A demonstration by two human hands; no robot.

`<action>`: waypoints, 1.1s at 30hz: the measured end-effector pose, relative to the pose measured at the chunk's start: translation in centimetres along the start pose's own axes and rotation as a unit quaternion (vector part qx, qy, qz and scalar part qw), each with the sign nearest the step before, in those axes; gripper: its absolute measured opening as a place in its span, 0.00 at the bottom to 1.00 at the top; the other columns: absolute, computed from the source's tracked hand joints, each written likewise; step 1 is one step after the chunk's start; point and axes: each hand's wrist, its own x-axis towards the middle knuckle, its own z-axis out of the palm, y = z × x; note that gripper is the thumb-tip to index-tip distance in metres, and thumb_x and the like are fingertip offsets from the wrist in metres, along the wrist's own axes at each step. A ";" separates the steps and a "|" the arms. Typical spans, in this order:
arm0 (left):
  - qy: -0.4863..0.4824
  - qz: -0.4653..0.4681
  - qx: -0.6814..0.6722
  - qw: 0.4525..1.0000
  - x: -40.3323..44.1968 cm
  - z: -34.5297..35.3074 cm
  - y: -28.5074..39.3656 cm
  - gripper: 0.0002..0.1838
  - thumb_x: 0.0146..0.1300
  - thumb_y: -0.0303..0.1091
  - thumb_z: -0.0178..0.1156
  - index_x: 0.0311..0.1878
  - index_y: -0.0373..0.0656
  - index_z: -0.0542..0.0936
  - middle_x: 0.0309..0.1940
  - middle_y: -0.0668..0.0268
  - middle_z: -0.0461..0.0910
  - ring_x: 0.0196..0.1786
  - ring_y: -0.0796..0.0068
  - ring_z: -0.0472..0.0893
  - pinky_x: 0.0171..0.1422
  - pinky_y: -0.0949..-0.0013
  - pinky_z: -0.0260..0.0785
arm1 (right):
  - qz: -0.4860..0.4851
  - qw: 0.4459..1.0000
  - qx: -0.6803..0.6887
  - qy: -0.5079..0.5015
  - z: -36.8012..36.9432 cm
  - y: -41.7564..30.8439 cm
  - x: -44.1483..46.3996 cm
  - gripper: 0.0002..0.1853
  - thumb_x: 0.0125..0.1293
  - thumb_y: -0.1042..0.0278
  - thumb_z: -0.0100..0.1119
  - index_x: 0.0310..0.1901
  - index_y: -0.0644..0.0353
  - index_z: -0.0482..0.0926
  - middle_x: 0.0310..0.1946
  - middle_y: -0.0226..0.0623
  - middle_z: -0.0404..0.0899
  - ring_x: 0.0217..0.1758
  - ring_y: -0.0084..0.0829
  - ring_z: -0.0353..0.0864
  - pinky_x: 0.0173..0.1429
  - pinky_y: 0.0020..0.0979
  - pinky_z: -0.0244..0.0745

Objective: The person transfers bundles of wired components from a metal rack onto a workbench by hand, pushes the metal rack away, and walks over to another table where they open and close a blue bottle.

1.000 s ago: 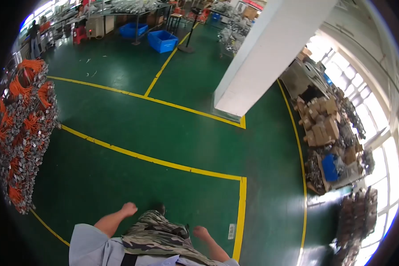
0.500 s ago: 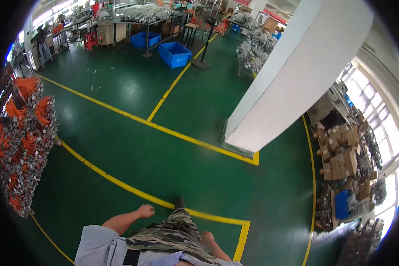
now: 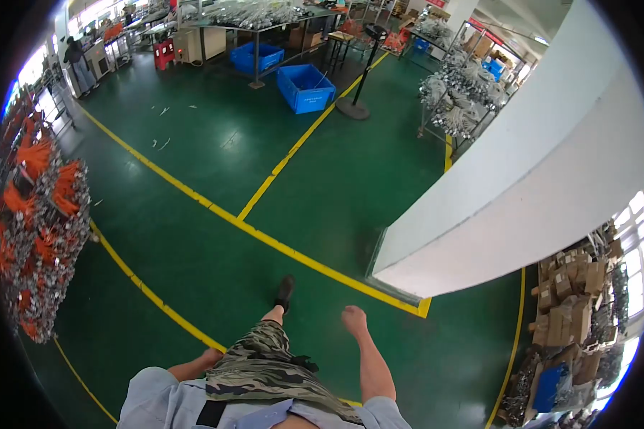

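My right hand (image 3: pixel 353 319) swings forward over the green floor (image 3: pixel 322 239), its fingers curled in and no object showing in it. Back beside my left hip is my left hand (image 3: pixel 211 357), close to the camouflage shorts (image 3: pixel 261 365); its fingers are partly hidden and small. Neither hand touches anything I can make out. One dark shoe (image 3: pixel 285 292) is stepping out in front, short of a yellow floor line (image 3: pixel 293 253).
A white pillar (image 3: pixel 472 236) rises ahead to the right. Orange-and-grey bundles (image 3: pixel 46 236) hang at left. Ahead are blue crates (image 3: pixel 306 91), a pedestal fan (image 3: pixel 353 107) and a loaded worktable (image 3: pixel 254 18). Cardboard boxes (image 3: pixel 569 318) are piled at right. A person (image 3: pixel 79 64) stands far left.
I have walked forward, so the pillar and the crates look nearer. My right hand has swung ahead, and my left hand has gone back towards my hip.
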 end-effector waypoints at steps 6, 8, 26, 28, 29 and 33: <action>-0.014 0.269 0.127 0.955 25.2 2.5 7.3 0.20 0.58 0.45 0.60 0.50 0.42 0.81 0.42 0.52 0.83 0.43 0.54 0.82 0.49 0.55 0.75 | -0.077 0.954 -0.220 -0.190 0.4 5.5 10.0 0.17 0.55 0.58 0.53 0.40 0.59 0.83 0.41 0.50 0.83 0.47 0.51 0.82 0.51 0.45 0.77; -0.128 0.099 0.212 0.964 27.5 -5.7 21.6 0.15 0.53 0.43 0.59 0.38 0.45 0.86 0.40 0.52 0.84 0.45 0.46 0.83 0.53 0.51 0.76 | -0.037 0.923 -0.253 -0.288 -1.9 4.6 13.0 0.19 0.53 0.58 0.52 0.41 0.59 0.84 0.42 0.52 0.82 0.49 0.51 0.81 0.54 0.46 0.76; -0.107 0.136 0.232 0.957 58.6 -10.3 60.7 0.15 0.55 0.41 0.59 0.42 0.46 0.85 0.40 0.52 0.84 0.45 0.48 0.82 0.52 0.52 0.76 | 0.001 0.986 -0.105 -0.131 -11.1 -2.4 64.3 0.16 0.51 0.59 0.57 0.35 0.60 0.84 0.38 0.50 0.83 0.45 0.52 0.82 0.51 0.43 0.77; -0.089 0.094 0.216 0.968 60.4 -11.1 60.5 0.14 0.53 0.41 0.60 0.38 0.45 0.86 0.37 0.53 0.85 0.42 0.49 0.83 0.50 0.54 0.77 | -0.017 0.994 -0.068 -0.088 -16.2 -8.2 70.5 0.14 0.51 0.61 0.57 0.35 0.60 0.84 0.36 0.49 0.83 0.42 0.50 0.83 0.50 0.41 0.78; -0.073 0.062 0.158 0.983 60.6 -12.3 62.0 0.13 0.53 0.41 0.60 0.37 0.45 0.87 0.36 0.53 0.85 0.41 0.49 0.84 0.49 0.55 0.77 | -0.005 0.994 -0.042 -0.100 -18.2 -10.2 73.9 0.17 0.53 0.62 0.57 0.41 0.61 0.84 0.38 0.49 0.84 0.42 0.49 0.84 0.48 0.41 0.79; -0.018 -0.040 0.025 0.999 63.9 -12.7 63.7 0.13 0.52 0.41 0.60 0.34 0.44 0.86 0.33 0.50 0.84 0.37 0.50 0.84 0.45 0.57 0.78 | 0.047 0.992 0.055 -0.108 -20.8 -12.3 86.4 0.22 0.54 0.62 0.58 0.50 0.63 0.82 0.40 0.44 0.86 0.43 0.44 0.86 0.48 0.39 0.79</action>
